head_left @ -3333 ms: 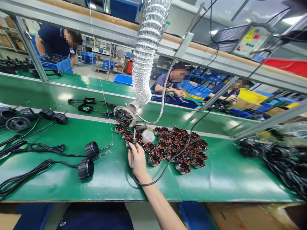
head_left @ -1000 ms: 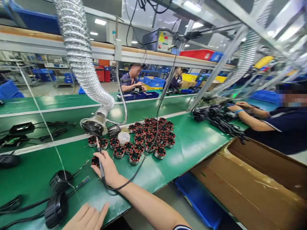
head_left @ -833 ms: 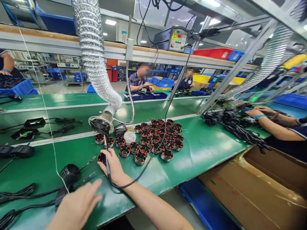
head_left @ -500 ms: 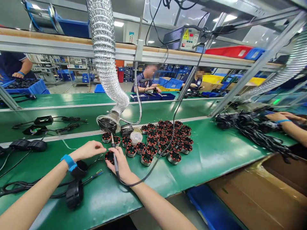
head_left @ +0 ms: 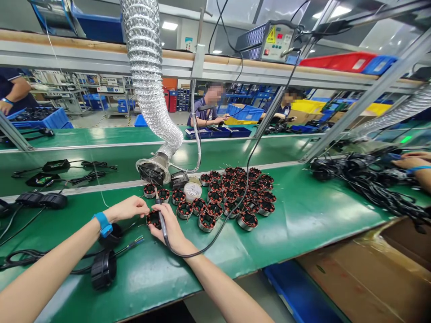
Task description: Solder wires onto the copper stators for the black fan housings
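My right hand [head_left: 174, 231] is closed around a soldering iron [head_left: 163, 224], its tip pointing up and away from me. The same hand's fingers also rest against a motor stator [head_left: 153, 219] with copper windings, partly hidden behind them. At the stator's left side my left hand [head_left: 129, 207] has its thumb and fingertips pinched together; whatever is between them is too small to make out. Black cables with round black housings [head_left: 103, 269] lie below the left hand, one showing bare coloured wire ends [head_left: 134, 243]. Two more stators [head_left: 150, 190] stand just beyond the iron's tip.
Several stators [head_left: 247, 220] cluster right of my hands, beside a round whitish container [head_left: 192, 192]. A fan-ended exhaust duct [head_left: 153, 169] hangs close behind. The iron's cord [head_left: 215, 240] crosses the stators. Black cables [head_left: 367, 188] and a co-worker's hands [head_left: 412, 161] are at right.
My left fingers have drawn together into a pinch at the stator's edge. The right hand stays on the iron and stator. The view has shifted slightly.
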A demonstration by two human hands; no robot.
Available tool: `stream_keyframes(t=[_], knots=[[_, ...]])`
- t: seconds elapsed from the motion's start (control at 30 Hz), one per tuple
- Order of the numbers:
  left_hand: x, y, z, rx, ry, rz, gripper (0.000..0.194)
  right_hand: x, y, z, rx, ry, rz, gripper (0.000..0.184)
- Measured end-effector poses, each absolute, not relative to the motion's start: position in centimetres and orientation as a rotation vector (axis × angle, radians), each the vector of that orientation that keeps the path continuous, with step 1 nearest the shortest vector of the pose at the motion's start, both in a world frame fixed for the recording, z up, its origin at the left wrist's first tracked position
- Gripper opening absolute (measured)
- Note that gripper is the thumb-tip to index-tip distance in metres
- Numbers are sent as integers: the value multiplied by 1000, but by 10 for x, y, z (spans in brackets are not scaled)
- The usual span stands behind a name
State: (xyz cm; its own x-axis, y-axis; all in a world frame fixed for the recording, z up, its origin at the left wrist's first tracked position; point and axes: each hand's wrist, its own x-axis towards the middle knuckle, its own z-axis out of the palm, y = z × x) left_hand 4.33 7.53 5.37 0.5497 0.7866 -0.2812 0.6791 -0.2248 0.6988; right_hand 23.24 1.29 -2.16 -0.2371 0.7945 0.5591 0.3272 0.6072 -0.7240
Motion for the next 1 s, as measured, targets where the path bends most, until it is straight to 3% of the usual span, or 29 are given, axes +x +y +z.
stream_keyframes(t=[0.3, 0.7, 1.0], knots=[[36, 81, 44, 2296, 1280, 198, 37, 234, 11, -19, -925, -1822, 576, 57], [38, 75, 57, 1764, 1192, 224, 49, 236, 13, -21, -953, -1817, 590, 58], [24, 65, 51, 1844, 1028, -14, 34, 236, 13, -23, -951, -1818, 600, 56]])
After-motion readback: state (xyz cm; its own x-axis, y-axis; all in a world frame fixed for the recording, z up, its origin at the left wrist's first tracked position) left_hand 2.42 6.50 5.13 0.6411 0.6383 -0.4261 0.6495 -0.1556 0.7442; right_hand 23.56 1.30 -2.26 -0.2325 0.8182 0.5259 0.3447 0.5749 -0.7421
